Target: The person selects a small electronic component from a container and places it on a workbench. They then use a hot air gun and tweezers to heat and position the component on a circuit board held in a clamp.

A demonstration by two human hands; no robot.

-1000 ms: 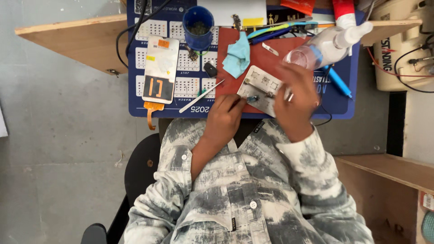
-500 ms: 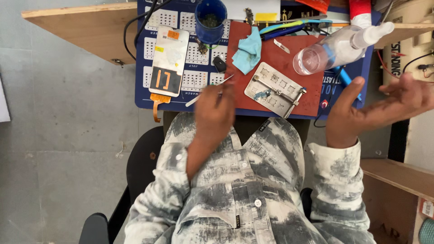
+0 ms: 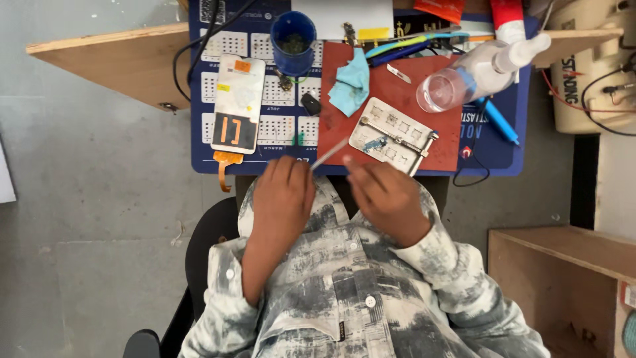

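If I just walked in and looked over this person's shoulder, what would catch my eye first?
Probably the two hands at the bench's near edge: the left hand pinches a thin tool, with the right hand close beside it. Just beyond, a metal jig lies on a red mat, and a phone panel lies to the left.

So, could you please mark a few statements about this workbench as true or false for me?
1. The left hand holds a thin white stick. True.
2. The clear spray bottle stands upright. False: it lies on its side.
3. The blue cloth lies on the red mat. True.
4. The right hand grips the metal fixture plate. False: it is apart from it, nearer the body.
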